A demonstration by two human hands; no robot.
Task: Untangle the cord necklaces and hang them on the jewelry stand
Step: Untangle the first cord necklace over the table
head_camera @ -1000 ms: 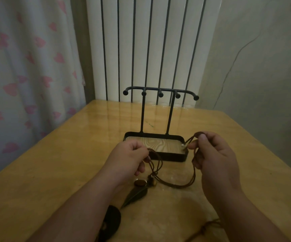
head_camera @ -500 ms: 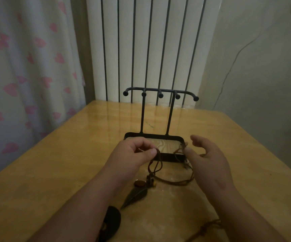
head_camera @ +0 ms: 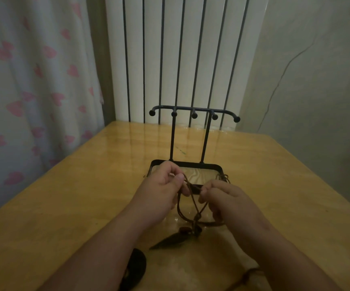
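Centre of frame, low light. The jewelry stand [head_camera: 193, 108] sits upright on the wooden table [head_camera: 65, 206], mid-frame, with its tray base toward the viewer. All five knobbed pegs on the top bar are bare: nothing is hung yet.

The left hand [head_camera: 162, 186] is just left of centre, over the near left corner of the tray. Thumb and forefinger pinch a strand of the brown cord necklaces [head_camera: 192, 203]. The right hand [head_camera: 224, 199], just right of centre, is curled, with its fingertips gripping the cords close beside the left hand's pinch. A small bunch of cord shows above its knuckles, at the tray's near right corner.

Below the hands, several strands run down and meet at a knot, then reach a bead cluster and a dark feather pendant [head_camera: 170, 240], which seems to rest on the table. The strands cross one another, so they are not separated.

Other items: a dark disc [head_camera: 135, 267] at the lower centre-left edge, and a loose cord [head_camera: 251, 271] at lower right, partly behind the right forearm. I can't tell whether either is tied into the bundle.

Judgement: early stage. The untangling is under way but not finished, and all of the hanging remains.
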